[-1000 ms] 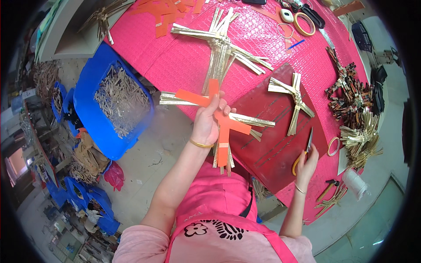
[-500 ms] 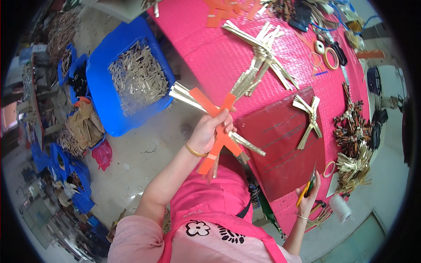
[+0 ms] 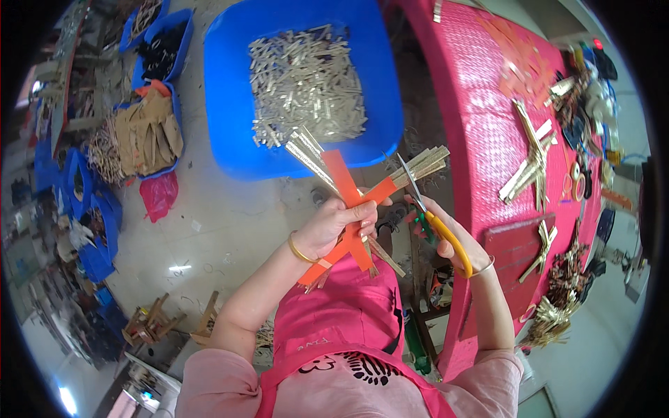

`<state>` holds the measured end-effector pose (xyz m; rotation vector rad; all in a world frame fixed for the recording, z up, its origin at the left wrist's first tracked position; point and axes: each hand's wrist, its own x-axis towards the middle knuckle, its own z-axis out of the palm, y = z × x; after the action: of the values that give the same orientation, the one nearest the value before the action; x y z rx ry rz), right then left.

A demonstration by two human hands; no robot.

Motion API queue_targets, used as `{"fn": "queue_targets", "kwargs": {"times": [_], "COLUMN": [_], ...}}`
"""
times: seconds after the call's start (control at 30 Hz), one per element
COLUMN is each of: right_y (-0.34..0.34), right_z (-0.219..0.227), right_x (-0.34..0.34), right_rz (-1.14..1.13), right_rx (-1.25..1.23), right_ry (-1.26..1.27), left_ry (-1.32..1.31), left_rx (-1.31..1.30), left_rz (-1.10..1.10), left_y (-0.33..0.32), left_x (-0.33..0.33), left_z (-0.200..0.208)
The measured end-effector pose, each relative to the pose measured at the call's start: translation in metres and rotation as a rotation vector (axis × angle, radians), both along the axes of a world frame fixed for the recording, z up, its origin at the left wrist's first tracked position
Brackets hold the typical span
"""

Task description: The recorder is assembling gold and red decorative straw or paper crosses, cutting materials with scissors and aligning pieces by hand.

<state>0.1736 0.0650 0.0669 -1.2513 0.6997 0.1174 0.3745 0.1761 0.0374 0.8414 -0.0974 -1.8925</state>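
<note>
My left hand (image 3: pixel 329 228) is closed around the middle of an orange X-shaped card (image 3: pixel 341 175), which lies over crossed bundles of gold strips. The strips (image 3: pixel 425 164) stick out past the card's arms, with loose ends fanning out at upper left, upper right and below. In my right hand (image 3: pixel 475 249) is a pair of scissors with yellow handles (image 3: pixel 451 238). Its blades (image 3: pixel 411 182) reach up to the upper right strips, just beyond the end of the card's arm. I cannot tell whether they touch the strips.
A big blue bin (image 3: pixel 233 150) of short gold offcuts stands ahead on the floor. To the right runs a pink-covered table (image 3: pixel 481 139) with a dark red board (image 3: pixel 512 244) and more crossed gold bundles (image 3: pixel 533 167). Brown paper (image 3: pixel 146 136) and smaller blue bins lie at left.
My right hand has brought the scissors from the table's edge up to the strips, blades now pointing up and left. The view has turned right to left, so the blue bin sits more central.
</note>
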Motion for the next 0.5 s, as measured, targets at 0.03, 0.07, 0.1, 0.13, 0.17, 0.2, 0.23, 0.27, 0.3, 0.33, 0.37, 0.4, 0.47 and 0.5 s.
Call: {"fn": "queue_targets", "kwargs": {"times": [0.03, 0.07, 0.1, 0.13, 0.17, 0.2, 0.23, 0.27, 0.3, 0.33, 0.37, 0.4, 0.47, 0.5], "right_y": [0.003, 0.005, 0.006, 0.007, 0.009, 0.011, 0.012, 0.014, 0.016, 0.017, 0.018, 0.019, 0.016, 0.012], "right_z": [0.000, -0.002, -0.003, -0.004, -0.005, -0.006, -0.006, -0.008, -0.011, -0.013, -0.012, -0.011, -0.014, -0.019], "right_x": [0.018, 0.033, 0.046, 0.059, 0.071, 0.082, 0.093, 0.102, 0.109, 0.116, 0.125, 0.133, 0.142, 0.142], "right_rz": [-0.025, -0.003, 0.004, 0.007, 0.022, 0.024, 0.024, 0.035, 0.017, 0.000, 0.012, 0.013, 0.030, 0.041], "right_rx": [0.021, 0.023, 0.059, 0.096, 0.098, 0.069, 0.038, 0.039, 0.063, 0.087, 0.087, 0.094, 0.099, 0.090], "right_ry": [0.013, 0.020, 0.020, 0.021, 0.031, 0.052, 0.072, 0.079, 0.118, 0.157, 0.161, 0.232, 0.303, 0.215], "left_ry": [0.007, 0.004, 0.002, 0.011, 0.042, 0.072, 0.080, 0.077, 0.074, 0.079, 0.078, 0.075, 0.092, 0.105], "left_rx": [0.002, -0.012, -0.027, -0.023, -0.019, -0.015, -0.014, 0.003, 0.020, 0.021, 0.027, 0.032, 0.045, 0.057], "left_rz": [0.024, 0.034, 0.042, 0.059, 0.068, 0.076, 0.089, 0.101, 0.111, 0.123, 0.129, 0.136, 0.150, 0.151], "left_y": [0.006, 0.012, 0.017, 0.022, 0.026, 0.030, 0.033, 0.035, 0.037, 0.040, 0.043, 0.045, 0.049, 0.051], "left_x": [0.015, 0.029, 0.042, 0.053, 0.063, 0.072, 0.081, 0.089, 0.097, 0.104, 0.110, 0.116, 0.127, 0.132], "left_z": [-0.003, -0.006, -0.009, -0.011, -0.014, -0.016, -0.018, -0.019, -0.021, -0.024, -0.029, -0.032, -0.034, -0.034]}}
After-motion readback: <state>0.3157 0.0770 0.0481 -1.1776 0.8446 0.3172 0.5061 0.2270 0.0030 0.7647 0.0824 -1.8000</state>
